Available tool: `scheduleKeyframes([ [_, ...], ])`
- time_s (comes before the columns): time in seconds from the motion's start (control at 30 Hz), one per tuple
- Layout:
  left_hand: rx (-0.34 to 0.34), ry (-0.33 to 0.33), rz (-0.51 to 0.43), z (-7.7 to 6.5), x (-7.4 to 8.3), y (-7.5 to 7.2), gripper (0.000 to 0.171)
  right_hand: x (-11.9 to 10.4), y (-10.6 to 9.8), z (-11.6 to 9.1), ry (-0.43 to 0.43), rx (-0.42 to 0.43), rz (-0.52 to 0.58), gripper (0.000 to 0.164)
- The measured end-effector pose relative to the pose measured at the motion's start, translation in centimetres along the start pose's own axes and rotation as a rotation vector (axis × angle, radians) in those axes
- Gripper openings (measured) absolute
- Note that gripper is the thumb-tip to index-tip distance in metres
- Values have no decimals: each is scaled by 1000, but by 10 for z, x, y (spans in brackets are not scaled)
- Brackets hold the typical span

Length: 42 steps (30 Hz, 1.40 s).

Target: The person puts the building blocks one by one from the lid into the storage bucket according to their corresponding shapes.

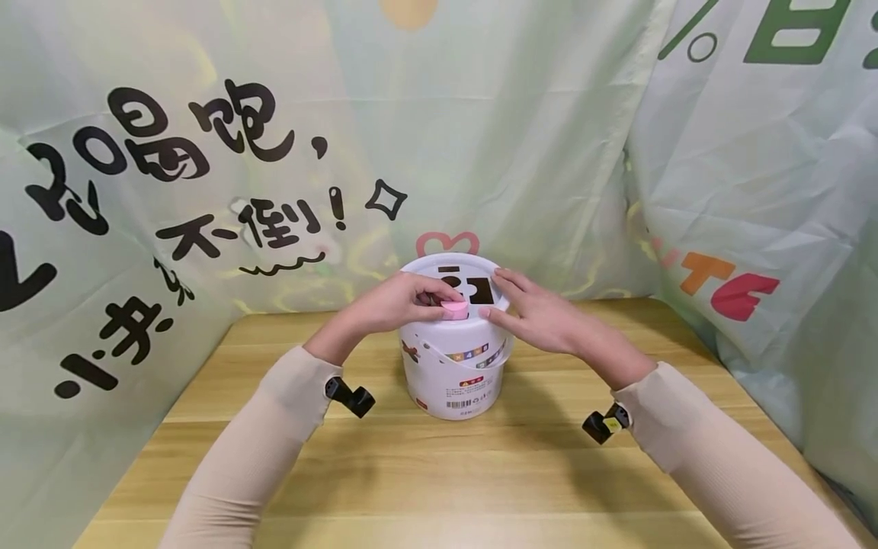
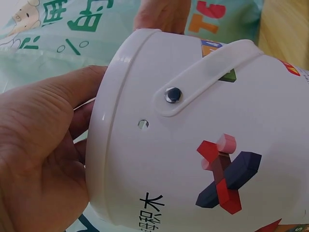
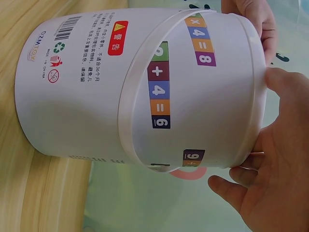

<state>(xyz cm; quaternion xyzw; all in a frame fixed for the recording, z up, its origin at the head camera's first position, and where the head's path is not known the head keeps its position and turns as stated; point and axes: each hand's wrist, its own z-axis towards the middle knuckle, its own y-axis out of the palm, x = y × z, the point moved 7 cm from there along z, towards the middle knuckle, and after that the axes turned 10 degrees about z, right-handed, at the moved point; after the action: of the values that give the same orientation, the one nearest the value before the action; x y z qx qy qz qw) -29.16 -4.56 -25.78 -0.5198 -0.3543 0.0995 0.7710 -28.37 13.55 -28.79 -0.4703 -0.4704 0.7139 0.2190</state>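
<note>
A white bucket [image 1: 439,381] stands upright on the table, its white lid [image 1: 428,267] cut with several dark shaped openings. Over the near part of the lid, my left hand [image 1: 394,303] pinches a pink block [image 1: 455,311] with a rounded top between thumb and fingers. My right hand [image 1: 542,314] rests on the lid's right edge, thumb toward the front and fingers toward the back. In the left wrist view, the bucket's side [image 2: 159,154] hides the left fingertips and the block. The right wrist view shows the right hand [image 3: 277,164] with fingers spread along the rim.
The bucket's white carry handle [image 3: 133,96] hangs down across its front. Beneath is a light wooden table [image 1: 425,480]. Printed cloth [image 1: 535,152] hangs behind it and along both sides. A small black camera sits on each wrist.
</note>
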Motion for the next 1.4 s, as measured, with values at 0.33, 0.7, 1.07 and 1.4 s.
scheduleKeyframes([
  [0.33,4,-4,-32,-1,-4,5,27,4,4,-1,3,-6,11,89],
  [0.7,135,-30,52,-19,-9,-17,30,8,1,-3,4,-1,10,87],
  [1.07,190,-117,140,-51,-33,-37,39,12,-1,-4,26,-9,7,88],
  [1.4,205,-184,199,-75,-55,-43,55,11,-2,-7,3,6,66,85],
])
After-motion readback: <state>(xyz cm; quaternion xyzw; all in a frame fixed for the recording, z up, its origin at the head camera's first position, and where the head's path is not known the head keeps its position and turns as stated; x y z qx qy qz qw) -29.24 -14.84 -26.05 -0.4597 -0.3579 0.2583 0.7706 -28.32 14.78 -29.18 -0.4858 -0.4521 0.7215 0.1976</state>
